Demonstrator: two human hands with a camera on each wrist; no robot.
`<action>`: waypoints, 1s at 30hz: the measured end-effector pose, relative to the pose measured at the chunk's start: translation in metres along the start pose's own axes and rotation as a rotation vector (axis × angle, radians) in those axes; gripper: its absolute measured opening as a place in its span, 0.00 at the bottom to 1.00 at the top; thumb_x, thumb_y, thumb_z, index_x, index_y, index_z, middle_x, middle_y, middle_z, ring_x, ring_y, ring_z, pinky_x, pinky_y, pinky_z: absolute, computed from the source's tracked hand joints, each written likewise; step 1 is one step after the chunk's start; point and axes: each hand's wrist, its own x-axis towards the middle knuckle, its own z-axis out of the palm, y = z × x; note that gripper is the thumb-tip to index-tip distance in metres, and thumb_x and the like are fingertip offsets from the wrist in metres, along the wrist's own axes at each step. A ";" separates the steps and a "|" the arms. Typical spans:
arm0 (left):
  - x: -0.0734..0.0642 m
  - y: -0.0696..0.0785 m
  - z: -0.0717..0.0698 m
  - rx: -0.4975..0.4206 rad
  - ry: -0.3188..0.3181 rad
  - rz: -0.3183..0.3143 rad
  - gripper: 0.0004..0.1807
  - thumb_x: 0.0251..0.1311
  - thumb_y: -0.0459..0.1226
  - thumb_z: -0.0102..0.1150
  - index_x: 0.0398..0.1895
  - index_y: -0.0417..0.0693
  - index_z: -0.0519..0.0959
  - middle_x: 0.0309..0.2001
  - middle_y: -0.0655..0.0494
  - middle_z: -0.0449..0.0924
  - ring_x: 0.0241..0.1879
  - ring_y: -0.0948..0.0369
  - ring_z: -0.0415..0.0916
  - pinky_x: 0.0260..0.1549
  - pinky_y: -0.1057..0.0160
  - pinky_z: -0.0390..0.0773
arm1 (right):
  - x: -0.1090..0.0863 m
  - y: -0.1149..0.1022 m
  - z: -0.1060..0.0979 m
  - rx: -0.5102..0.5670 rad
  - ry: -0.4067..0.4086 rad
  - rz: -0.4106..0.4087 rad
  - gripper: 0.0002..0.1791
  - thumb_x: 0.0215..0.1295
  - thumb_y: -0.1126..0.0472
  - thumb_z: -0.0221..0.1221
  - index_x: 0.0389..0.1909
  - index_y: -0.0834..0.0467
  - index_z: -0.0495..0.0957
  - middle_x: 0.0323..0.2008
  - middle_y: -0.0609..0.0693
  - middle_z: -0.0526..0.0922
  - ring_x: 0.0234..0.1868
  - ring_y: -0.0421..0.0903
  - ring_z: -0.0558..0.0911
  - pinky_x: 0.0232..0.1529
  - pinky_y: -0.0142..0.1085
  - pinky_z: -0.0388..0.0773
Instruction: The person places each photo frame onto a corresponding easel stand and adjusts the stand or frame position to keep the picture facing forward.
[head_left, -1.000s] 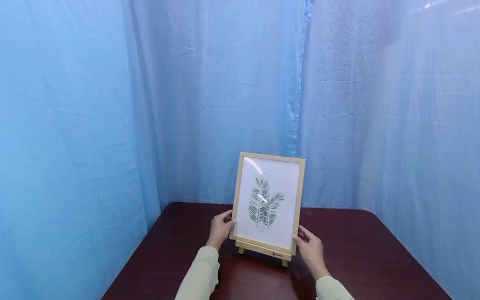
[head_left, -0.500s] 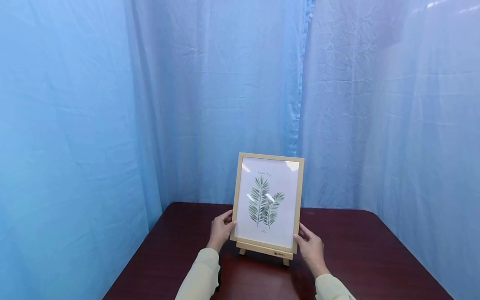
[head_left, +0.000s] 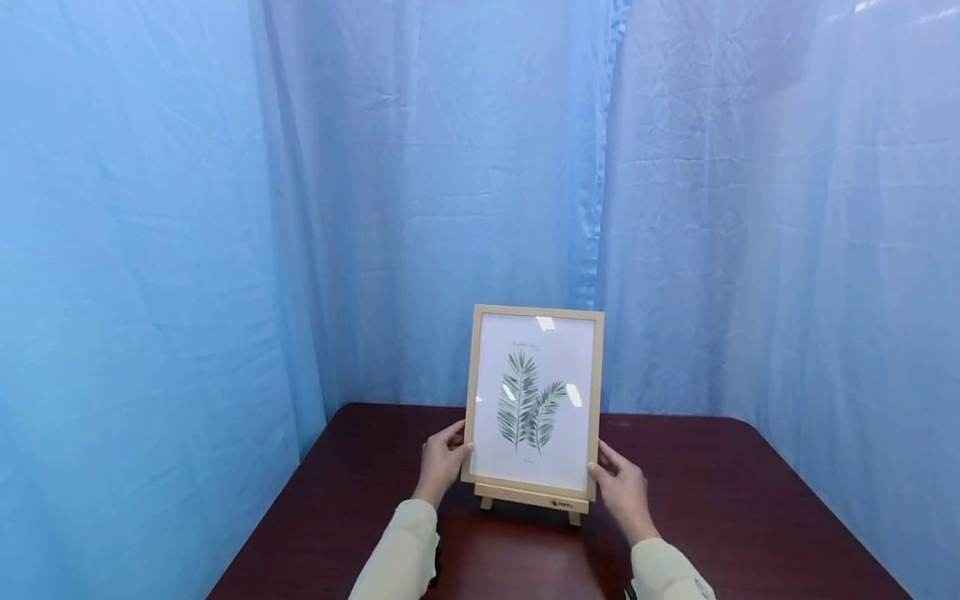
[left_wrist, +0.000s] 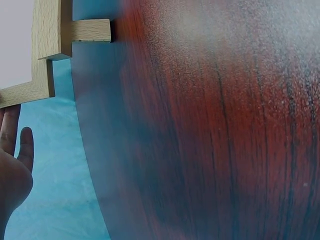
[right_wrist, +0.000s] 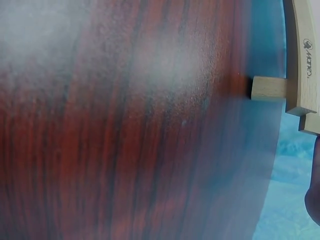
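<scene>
A picture frame in light wood, showing two green palm leaves on white, leans upright on a small wooden easel. The easel's two short front legs stand on the table. My left hand holds the frame's lower left edge, thumb toward the front and fingers partly behind it. On the opposite side, my right hand grips the lower right edge in the same manner. In the left wrist view the frame's corner juts past the easel ledge. The right wrist view catches the ledge's lettered end.
A dark red-brown wooden table with rounded far corners spreads around the easel. Blue curtains hang behind it and along both sides. Bright light reflections lie on the picture's glass.
The picture frame and easel have turned a little, and the frame's lower edge looks more level. My right hand has moved slightly up with it. Reflections on the glass have shifted.
</scene>
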 end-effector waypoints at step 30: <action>-0.008 0.000 -0.001 -0.011 0.032 0.005 0.25 0.58 0.28 0.67 0.61 0.42 0.79 0.40 0.46 0.84 0.39 0.54 0.84 0.35 0.57 0.84 | 0.009 0.004 0.002 -0.038 -0.008 -0.019 0.26 0.70 0.65 0.59 0.68 0.62 0.70 0.58 0.66 0.78 0.57 0.59 0.80 0.50 0.45 0.81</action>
